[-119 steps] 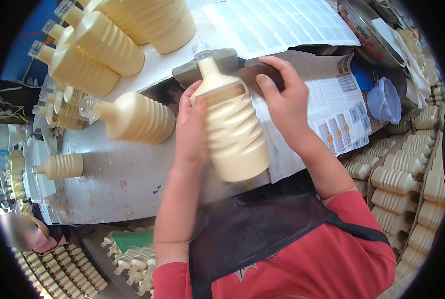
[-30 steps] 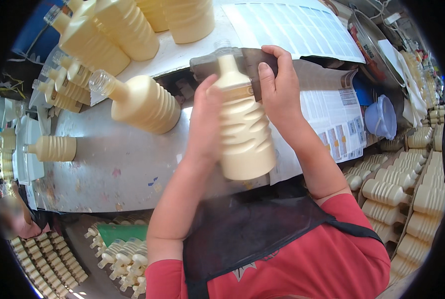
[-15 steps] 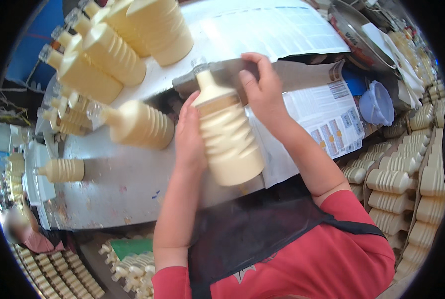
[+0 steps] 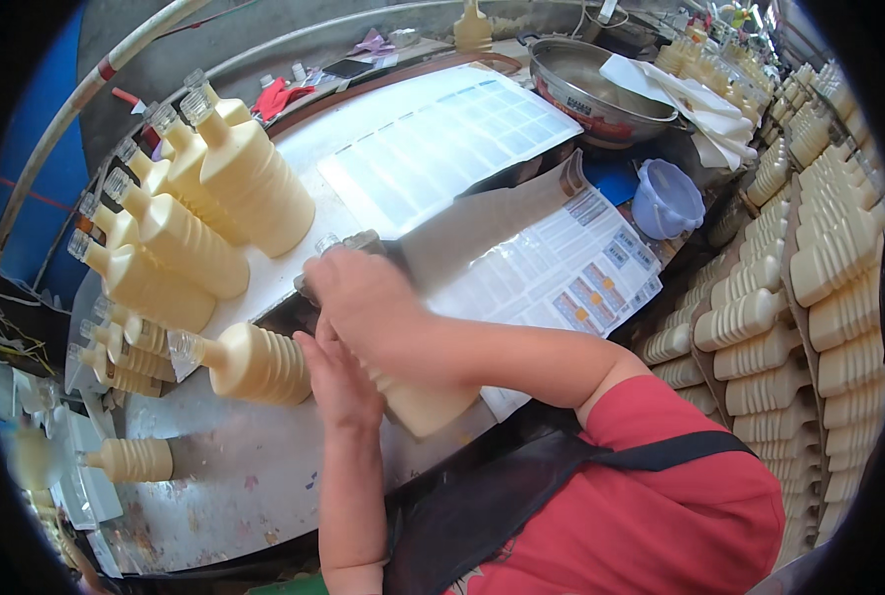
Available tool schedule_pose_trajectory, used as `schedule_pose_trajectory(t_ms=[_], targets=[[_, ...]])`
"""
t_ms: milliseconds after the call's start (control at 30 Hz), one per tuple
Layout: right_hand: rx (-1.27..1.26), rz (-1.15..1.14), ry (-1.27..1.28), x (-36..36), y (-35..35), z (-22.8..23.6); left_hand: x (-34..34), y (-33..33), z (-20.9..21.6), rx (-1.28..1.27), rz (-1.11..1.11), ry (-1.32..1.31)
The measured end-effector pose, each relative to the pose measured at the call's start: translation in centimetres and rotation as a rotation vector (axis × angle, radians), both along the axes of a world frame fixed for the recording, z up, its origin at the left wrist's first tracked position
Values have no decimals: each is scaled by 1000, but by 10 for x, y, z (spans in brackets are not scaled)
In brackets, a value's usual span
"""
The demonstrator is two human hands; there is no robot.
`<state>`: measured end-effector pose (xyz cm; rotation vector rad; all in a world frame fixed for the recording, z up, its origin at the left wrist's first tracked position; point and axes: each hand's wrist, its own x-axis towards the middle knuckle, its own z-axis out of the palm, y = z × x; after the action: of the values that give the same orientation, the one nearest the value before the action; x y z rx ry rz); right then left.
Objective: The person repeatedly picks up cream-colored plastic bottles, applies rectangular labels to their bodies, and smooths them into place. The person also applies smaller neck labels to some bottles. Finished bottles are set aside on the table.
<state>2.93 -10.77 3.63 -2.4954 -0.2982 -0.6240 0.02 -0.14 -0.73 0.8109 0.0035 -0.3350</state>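
Note:
A cream plastic bottle [image 4: 431,407] with a ribbed body leans over the table in front of me, its clear neck [image 4: 329,242] toward the far side. My left hand [image 4: 341,382] holds the bottle's left side, palm against it. Across the bottle's upper body lies my right hand [image 4: 368,297], slightly blurred, its fingers curled over the shoulder area and hiding most of it. Just left of my hands another cream bottle [image 4: 264,364] lies on its side. Right of my hands are printed sheets [image 4: 562,273] and a grey-brown strip [image 4: 482,233].
Several tall cream bottles [image 4: 259,188] stand at the table's far left. A smaller bottle [image 4: 137,460] lies near the left edge. Beyond are a white sheet [image 4: 447,144] and a metal pan [image 4: 591,84]. A lilac bucket [image 4: 667,198] stands right, beside stacked bottles [image 4: 760,357].
My right hand, earlier raised open beside the bottle, has swung left across its upper part. The bottle has shifted lower in view, and the view has turned, showing more of the table's far side.

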Motion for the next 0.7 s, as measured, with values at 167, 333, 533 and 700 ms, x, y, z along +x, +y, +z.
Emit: schedule_pose_trajectory(t_ms=[167,333,533,700], targets=[[383,-85,1,-8,-49,-28,6,-3,-19,244,56,-33],[544,-170,75,-5,-78,-68,8,-2,-34,274,96,-105],[781,-64,80,-11,-75,-36,9,5,-29,239,68,-9],[704,99,44,-14,-68,-32,9,6,-30,310,91,19]])
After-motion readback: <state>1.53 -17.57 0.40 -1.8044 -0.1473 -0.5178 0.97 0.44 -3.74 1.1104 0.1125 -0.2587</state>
